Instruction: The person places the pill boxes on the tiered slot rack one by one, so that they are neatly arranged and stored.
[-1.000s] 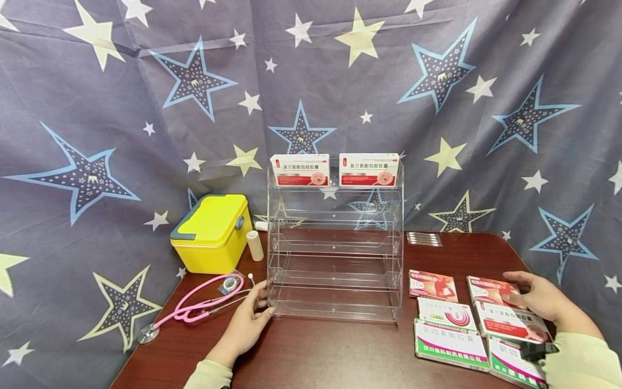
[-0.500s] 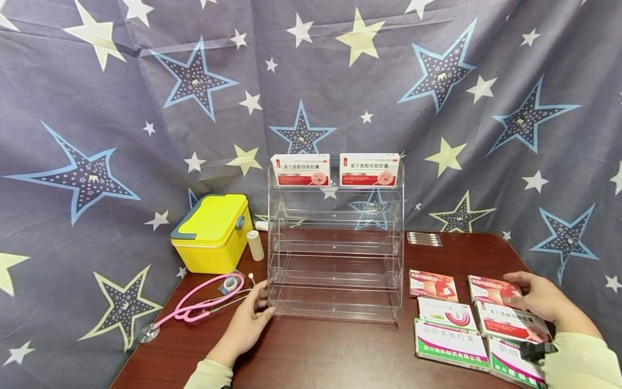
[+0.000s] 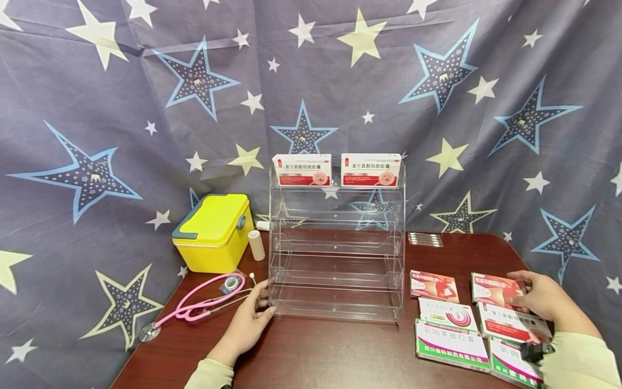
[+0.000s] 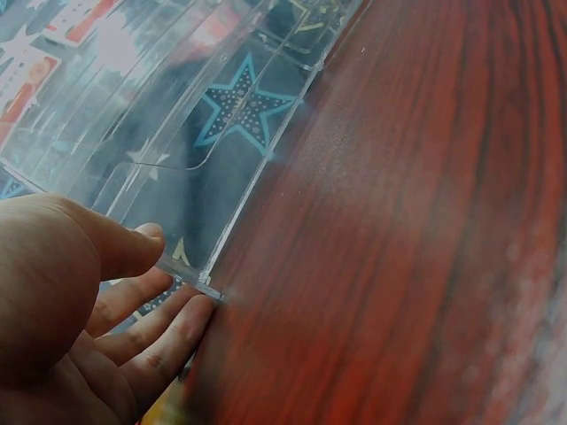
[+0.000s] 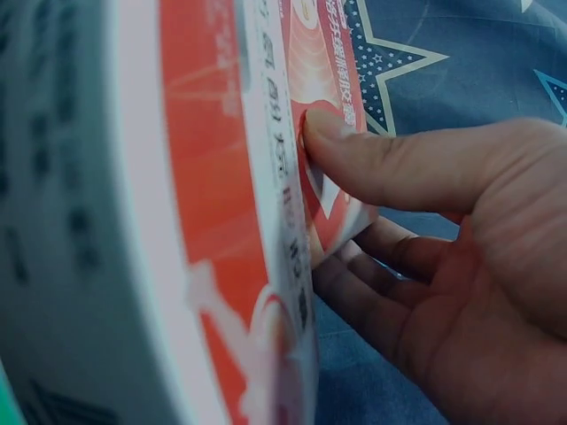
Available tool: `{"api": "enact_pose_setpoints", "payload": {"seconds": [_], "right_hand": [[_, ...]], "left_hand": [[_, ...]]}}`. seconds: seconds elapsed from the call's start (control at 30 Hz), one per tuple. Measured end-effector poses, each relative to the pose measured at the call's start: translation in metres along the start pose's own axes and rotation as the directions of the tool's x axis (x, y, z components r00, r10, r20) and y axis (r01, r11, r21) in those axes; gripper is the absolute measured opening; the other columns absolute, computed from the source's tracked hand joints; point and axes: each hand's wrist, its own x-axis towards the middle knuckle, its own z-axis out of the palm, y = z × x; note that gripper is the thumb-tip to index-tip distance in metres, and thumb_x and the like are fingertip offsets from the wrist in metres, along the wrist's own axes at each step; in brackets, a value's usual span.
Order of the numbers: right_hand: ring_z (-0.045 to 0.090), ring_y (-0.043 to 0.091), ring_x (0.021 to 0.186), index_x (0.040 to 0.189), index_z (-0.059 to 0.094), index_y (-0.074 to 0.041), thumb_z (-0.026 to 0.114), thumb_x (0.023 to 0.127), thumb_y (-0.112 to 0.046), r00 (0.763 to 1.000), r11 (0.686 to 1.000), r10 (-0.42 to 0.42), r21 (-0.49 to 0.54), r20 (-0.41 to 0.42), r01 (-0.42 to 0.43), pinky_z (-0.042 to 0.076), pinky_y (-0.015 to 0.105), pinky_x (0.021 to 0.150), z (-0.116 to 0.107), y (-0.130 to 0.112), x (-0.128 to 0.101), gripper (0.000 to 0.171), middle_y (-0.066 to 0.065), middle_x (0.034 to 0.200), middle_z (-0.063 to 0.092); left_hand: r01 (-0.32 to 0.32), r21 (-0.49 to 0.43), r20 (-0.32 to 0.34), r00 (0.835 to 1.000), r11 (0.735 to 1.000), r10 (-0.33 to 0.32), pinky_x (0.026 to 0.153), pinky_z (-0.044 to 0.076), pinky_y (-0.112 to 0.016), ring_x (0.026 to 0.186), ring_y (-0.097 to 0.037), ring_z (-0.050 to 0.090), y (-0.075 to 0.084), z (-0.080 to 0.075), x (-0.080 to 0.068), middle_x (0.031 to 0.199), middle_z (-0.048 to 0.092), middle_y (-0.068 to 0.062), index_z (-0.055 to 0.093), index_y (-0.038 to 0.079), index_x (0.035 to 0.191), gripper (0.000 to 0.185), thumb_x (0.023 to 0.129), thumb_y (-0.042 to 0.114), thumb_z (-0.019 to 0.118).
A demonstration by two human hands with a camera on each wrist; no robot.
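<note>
A clear acrylic tiered rack stands mid-table, with two red-and-white medicine boxes on its top shelf. My left hand rests with straight fingers against the rack's lower left corner. The left wrist view shows that hand touching the rack's edge. My right hand pinches a red medicine box at the right. In the right wrist view my right hand has its thumb on the box's face and its fingers beneath.
Several more medicine boxes lie flat at the front right of the dark wooden table. A yellow case, a white bottle, a tape roll and a pink stethoscope sit left of the rack. A star-patterned curtain hangs behind.
My right hand has shifted slightly to the right on the red box. The left hand and the rack have stayed still.
</note>
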Motion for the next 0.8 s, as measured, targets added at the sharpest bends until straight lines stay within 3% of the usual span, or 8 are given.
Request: {"api": "enact_pose_setpoints", "payload": {"seconds": [0.33,0.63,0.8], "right_hand": [[0.062,0.047,0.096,0.128,0.055,0.018,0.088,0.080,-0.017,0.999,0.999,0.040,-0.012,0.004,-0.040,0.052,0.063,0.081,-0.004,0.002,-0.001,0.068,0.038,0.111,0.063],[0.060,0.046,0.092,0.123,0.062,0.015,0.081,0.085,-0.011,0.998,0.997,0.045,-0.054,-0.046,-0.047,0.050,0.064,0.079,-0.009,-0.002,-0.006,0.050,0.036,0.105,0.064],[0.062,0.036,0.084,0.117,0.066,0.008,0.084,0.084,-0.014,0.997,0.998,0.009,-0.063,-0.076,-0.014,0.049,0.054,0.071,-0.012,-0.001,-0.008,0.043,0.022,0.093,0.069]], "left_hand": [[0.017,-0.028,-0.009,1.000,0.999,-0.017,0.085,0.060,-0.035,0.110,-0.033,0.067,0.002,0.000,-0.001,0.130,0.063,-0.019,0.050,0.017,0.152,0.066,0.095,-0.009,0.070],[0.012,-0.072,-0.011,1.000,0.997,-0.013,0.085,0.060,-0.038,0.110,-0.034,0.068,0.001,0.000,-0.001,0.130,0.064,-0.019,0.051,0.017,0.151,0.066,0.094,-0.010,0.071],[0.010,-0.059,-0.008,1.000,0.998,-0.011,0.086,0.060,-0.038,0.110,-0.034,0.068,0.001,-0.001,0.000,0.130,0.064,-0.020,0.051,0.018,0.152,0.066,0.095,-0.010,0.071]]}}
